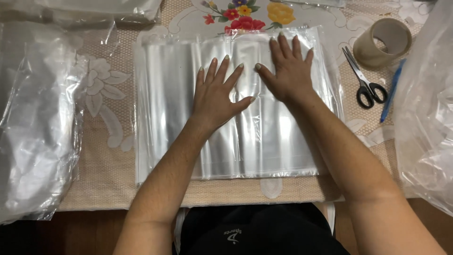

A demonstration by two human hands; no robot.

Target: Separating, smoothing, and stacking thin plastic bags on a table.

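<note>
A flat stack of clear plastic bags (165,108) lies on the beige lace tablecloth (104,179) in front of me. My left hand (218,94) rests palm down on the middle of the stack, fingers spread. Just to its right, my right hand (289,71) presses flat on the upper part of the same stack, fingers spread and pointing away from me. Neither hand grips anything. The two thumbs are close together but apart.
Crumpled clear plastic (33,123) is heaped at the left, and more plastic (424,108) at the right. A roll of brown tape (383,41), black-handled scissors (363,80) and a blue pen (390,92) lie at the upper right. The table's near edge is just below the stack.
</note>
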